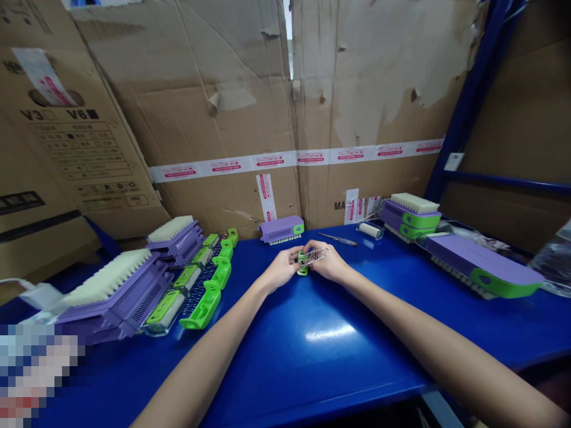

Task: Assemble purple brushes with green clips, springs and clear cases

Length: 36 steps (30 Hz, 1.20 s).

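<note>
My left hand (284,267) is closed on the left side of a small green plastic part (303,271), above the blue tabletop. A silvery metal coil spring (316,256) reaches from the green part to the right, across the fingers of my right hand (332,263). Those fingers are bent around the spring and close to the green part; their tips are partly hidden. Behind my hands sits a purple brush (281,229) with a green end, bristles down. A screwdriver (339,239) lies just beyond my right hand.
On the left of the blue table (285,368) are purple brush bodies (129,291), a row of green-topped blocks (172,306), springs (200,291) and green handle parts (209,306). Stacked brushes (410,220), another purple brush (486,261) and a pale block (370,230) lie right. Cardboard (223,119) walls the back.
</note>
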### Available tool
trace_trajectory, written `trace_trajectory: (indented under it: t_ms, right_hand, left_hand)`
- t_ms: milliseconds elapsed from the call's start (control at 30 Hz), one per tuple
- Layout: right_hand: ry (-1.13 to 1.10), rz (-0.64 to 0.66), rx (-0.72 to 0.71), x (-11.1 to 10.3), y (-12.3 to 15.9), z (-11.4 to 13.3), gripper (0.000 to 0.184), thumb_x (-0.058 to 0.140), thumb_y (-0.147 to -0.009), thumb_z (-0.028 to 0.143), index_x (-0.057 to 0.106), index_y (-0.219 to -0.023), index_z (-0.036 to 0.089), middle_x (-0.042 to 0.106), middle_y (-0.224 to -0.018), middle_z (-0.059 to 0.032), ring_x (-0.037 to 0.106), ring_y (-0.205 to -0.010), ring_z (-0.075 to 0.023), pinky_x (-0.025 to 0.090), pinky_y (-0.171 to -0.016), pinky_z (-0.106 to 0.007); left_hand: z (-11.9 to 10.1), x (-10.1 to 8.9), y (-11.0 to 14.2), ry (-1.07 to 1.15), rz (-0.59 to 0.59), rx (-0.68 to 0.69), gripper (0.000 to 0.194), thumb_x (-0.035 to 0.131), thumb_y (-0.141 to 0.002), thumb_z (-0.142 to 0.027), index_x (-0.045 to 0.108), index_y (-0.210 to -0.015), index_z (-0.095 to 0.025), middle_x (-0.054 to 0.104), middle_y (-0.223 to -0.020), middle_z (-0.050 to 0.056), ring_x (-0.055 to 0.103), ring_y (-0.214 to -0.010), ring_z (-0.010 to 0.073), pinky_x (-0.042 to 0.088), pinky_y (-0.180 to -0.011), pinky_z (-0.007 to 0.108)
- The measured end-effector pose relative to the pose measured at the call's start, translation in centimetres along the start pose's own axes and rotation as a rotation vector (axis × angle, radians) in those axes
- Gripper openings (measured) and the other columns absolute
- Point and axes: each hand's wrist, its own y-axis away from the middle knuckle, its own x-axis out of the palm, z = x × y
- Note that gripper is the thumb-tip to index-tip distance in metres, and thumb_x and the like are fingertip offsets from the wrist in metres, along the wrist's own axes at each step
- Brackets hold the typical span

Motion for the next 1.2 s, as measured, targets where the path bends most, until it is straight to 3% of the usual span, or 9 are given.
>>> trace_trajectory:
  t_ms: [233,400,633,733,833,900,1000,1100,1200]
  right_hand:
    - [-0.144,0.054,0.036,-0.1,-0.5,-1.6,0.024,0.055,-0.056,0.006,0.061,-0.077,0.017,0.061,-0.058,0.0037,0.055,-0.055,-0.0108,0.039,-0.052,-0.019]
    - [-0.18,0.085,0.044,-0.1,-0.9,-2.4,0.022,0.058,-0.061,0.009,0.063,-0.081,0.015,0.064,-0.063,0.0009,0.057,-0.057,-0.0121,0.042,-0.053,-0.02]
    - [-0.04,0.07,-0.165,-0.6,-0.4,-1.3,0.044,0.062,-0.066,0.013,0.063,-0.11,0.016,0.067,-0.098,-0.0048,0.057,-0.066,-0.0119,0.045,-0.06,-0.023]
    - [-0.047,0.101,-0.242,-0.7,-0.1,-0.7,0.031,0.061,-0.07,0.016,0.068,-0.101,0.018,0.068,-0.097,-0.0048,0.061,-0.08,-0.0162,0.048,-0.071,-0.028]
    - [-0.075,0.001,-0.283,-0.5,0.0,-0.4,0.02,0.063,-0.071,0.018,0.07,-0.09,0.017,0.069,-0.092,-0.0052,0.062,-0.087,-0.0182,0.048,-0.081,-0.031]
    - [-0.128,-0.074,-0.266,-0.2,0.0,-0.3,0.018,0.064,-0.069,0.019,0.069,-0.087,0.017,0.069,-0.092,-0.0057,0.063,-0.087,-0.0181,0.048,-0.083,-0.031]
    - [-0.222,-0.104,-0.181,0.2,0.0,-0.2,0.018,0.065,-0.069,0.023,0.068,-0.086,0.017,0.07,-0.09,-0.0052,0.065,-0.083,-0.0174,0.05,-0.08,-0.031]
    - [-0.27,-0.138,-0.107,0.4,0.1,0.0,0.021,0.066,-0.068,0.026,0.068,-0.087,0.016,0.071,-0.087,-0.0046,0.066,-0.077,-0.0168,0.051,-0.075,-0.03]
    - [-0.278,-0.168,-0.088,0.6,0.2,0.4,0.021,0.067,-0.067,0.027,0.067,-0.086,0.017,0.071,-0.086,-0.004,0.066,-0.076,-0.0162,0.051,-0.075,-0.029]
  left_hand:
    - [0.1,-0.8,0.1,0.06,0.015,-0.079,0.077,0.072,-0.054,-0.001,0.05,-0.127,-0.015,0.065,-0.111,0.011,0.063,-0.093,0.0192,0.048,-0.089,0.037]
    - [0.2,-0.8,0.1,-0.002,0.026,-0.091,0.089,0.075,-0.05,0.0,0.043,-0.133,-0.012,0.069,-0.093,0.008,0.064,-0.082,0.017,0.049,-0.082,0.035]
    - [0.1,-0.2,0.1,-0.059,-0.136,0.016,0.075,0.069,-0.053,-0.001,0.048,-0.125,-0.009,0.066,-0.086,0.004,0.06,-0.069,0.0104,0.046,-0.067,0.022]
    - [0.6,0.0,0.0,-0.142,-0.182,0.015,0.08,0.067,-0.055,-0.001,0.041,-0.131,-0.006,0.064,-0.081,0.002,0.058,-0.066,0.01,0.045,-0.065,0.022]
    - [0.9,0.3,0.1,-0.307,-0.202,0.066,0.076,0.066,-0.059,-0.005,0.042,-0.131,-0.006,0.06,-0.071,-0.002,0.056,-0.065,0.0109,0.046,-0.065,0.023]
    - [0.9,0.5,0.2,-0.471,-0.266,0.121,0.071,0.065,-0.06,-0.006,0.045,-0.129,-0.009,0.058,-0.069,-0.003,0.055,-0.065,0.0116,0.046,-0.067,0.024]
    - [0.5,1.0,0.5,-0.694,-0.388,0.234,0.063,0.065,-0.061,-0.008,0.051,-0.122,-0.014,0.061,-0.09,0.003,0.057,-0.072,0.0137,0.048,-0.074,0.028]
    - [0.1,1.3,0.8,-0.778,-0.462,0.295,0.055,0.065,-0.064,-0.012,0.052,-0.117,-0.015,0.058,-0.108,0.009,0.058,-0.083,0.0177,0.047,-0.081,0.032]
    - [-0.2,1.5,1.0,-0.819,-0.5,0.279,0.048,0.064,-0.065,-0.015,0.051,-0.112,-0.017,0.057,-0.106,0.009,0.057,-0.092,0.0215,0.046,-0.084,0.035]
